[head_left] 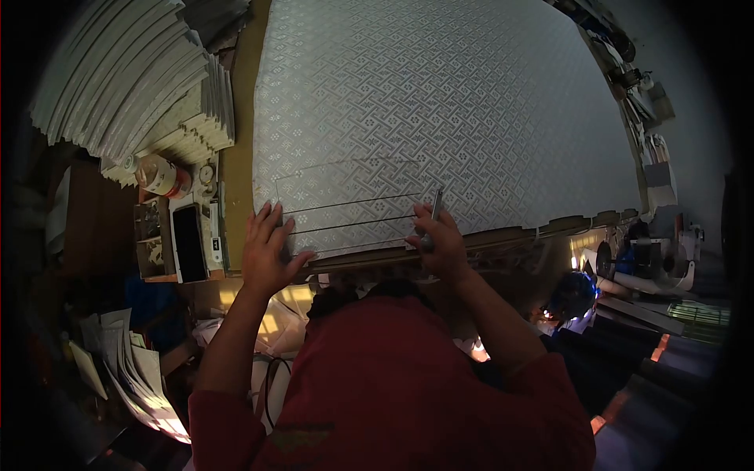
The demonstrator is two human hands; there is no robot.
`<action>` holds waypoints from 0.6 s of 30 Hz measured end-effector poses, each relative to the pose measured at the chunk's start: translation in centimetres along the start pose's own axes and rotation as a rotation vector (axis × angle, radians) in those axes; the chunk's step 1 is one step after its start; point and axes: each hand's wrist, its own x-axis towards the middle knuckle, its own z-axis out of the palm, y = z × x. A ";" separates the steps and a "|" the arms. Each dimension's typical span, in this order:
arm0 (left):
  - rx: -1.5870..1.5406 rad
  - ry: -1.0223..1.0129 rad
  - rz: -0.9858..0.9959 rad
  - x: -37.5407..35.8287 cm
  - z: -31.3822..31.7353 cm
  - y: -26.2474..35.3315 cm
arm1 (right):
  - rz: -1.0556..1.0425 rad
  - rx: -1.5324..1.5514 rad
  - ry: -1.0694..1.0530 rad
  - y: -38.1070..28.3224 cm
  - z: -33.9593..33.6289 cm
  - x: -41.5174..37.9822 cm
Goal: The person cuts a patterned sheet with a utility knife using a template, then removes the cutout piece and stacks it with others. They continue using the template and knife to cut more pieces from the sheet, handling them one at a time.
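A large pale sheet (440, 86) with a woven lattice and flower pattern covers the table in front of me. Near its front edge, several long dark lines run between my two hands, with a fainter outline behind them. My left hand (271, 253) lies at the left end of these lines, fingers spread and pressing on the sheet. At their right end, my right hand (442, 242) is closed around a slim silver tool (437, 204), pen-like, which points up and away from me. Its lower end is partly hidden by the fingers.
Left of the sheet, a tall stack of folded pale sheets (118, 74) stands beside a jar with a red and white label (163, 176). A black phone (188, 243) lies nearer me. Tools and papers line the right side, with a fan-like machine (667, 263) beyond the table's corner.
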 end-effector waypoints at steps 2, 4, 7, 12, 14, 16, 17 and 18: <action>-0.005 0.003 0.000 -0.1 0.1 0.0 | -0.002 -0.004 0.002 0.1 0.0 -0.1; 0.000 0.006 -0.005 -0.1 0.1 -0.1 | -0.007 0.001 0.005 0.0 0.1 0.0; 0.005 -0.005 -0.024 -0.1 -0.1 -0.1 | -0.013 0.004 0.002 -0.1 0.2 0.1; -0.014 -0.017 -0.031 0.0 -0.2 0.1 | -0.025 -0.044 -0.032 0.4 0.2 -0.1; -0.013 -0.019 -0.033 0.0 -0.4 0.1 | -0.030 -0.050 -0.039 0.3 0.1 0.0; -0.011 -0.019 -0.035 0.1 -0.3 0.1 | -0.038 -0.058 -0.044 0.4 0.0 0.0; -0.024 -0.019 -0.030 0.1 -0.3 0.1 | -0.031 -0.059 -0.047 0.4 -0.1 -0.1; -0.031 -0.018 -0.029 0.1 -0.4 0.0 | -0.027 -0.053 -0.051 0.5 0.1 -0.1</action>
